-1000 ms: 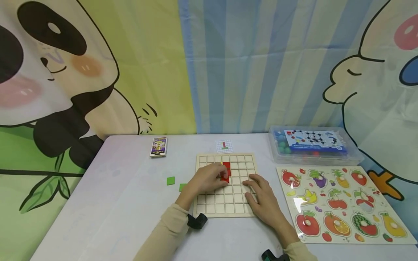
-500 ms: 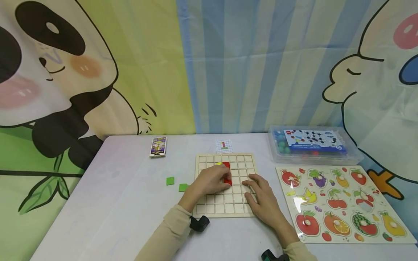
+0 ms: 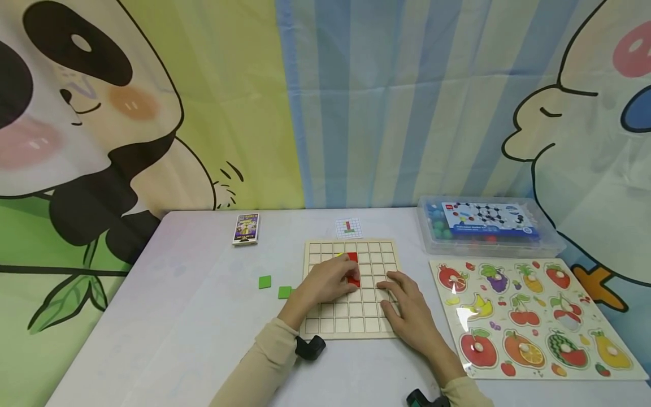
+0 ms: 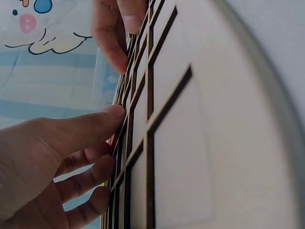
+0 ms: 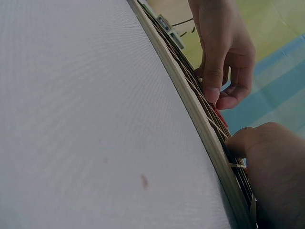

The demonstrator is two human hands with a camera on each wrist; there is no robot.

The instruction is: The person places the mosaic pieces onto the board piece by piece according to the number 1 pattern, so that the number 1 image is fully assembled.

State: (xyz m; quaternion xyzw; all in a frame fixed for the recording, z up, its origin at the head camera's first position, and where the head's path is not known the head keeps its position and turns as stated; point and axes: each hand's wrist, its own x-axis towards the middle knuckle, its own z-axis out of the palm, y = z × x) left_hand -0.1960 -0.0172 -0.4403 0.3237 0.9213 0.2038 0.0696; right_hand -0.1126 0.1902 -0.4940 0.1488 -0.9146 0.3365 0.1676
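My left hand (image 3: 325, 281) is over the middle of a wooden grid board (image 3: 351, 325). Its thumb and forefinger pinch a small red square tile (image 3: 355, 283) at the grid; the fingers partly cover it. Just beyond lies more red, a tile (image 3: 352, 256) in a cell, with a sliver of yellow beside it under the knuckles. In the left wrist view, a red edge (image 4: 114, 139) shows between thumb and forefinger. My right hand (image 3: 411, 310) rests on the board's right edge with relaxed fingers, holding nothing. Two green square tiles (image 3: 265, 282) lie left of the board, on the table.
A pattern card (image 3: 348, 228) lies behind the board. Farther left stands a small purple card box (image 3: 246, 229). On the right are a clear plastic case (image 3: 490, 226) and a fruit puzzle board (image 3: 536, 322). A printed curtain (image 3: 366, 113) hangs behind the table.
My left hand has shifted slightly right and its thumb and forefinger have settled over the lower red tile; the last half second shows almost no movement. The right hand stays put.
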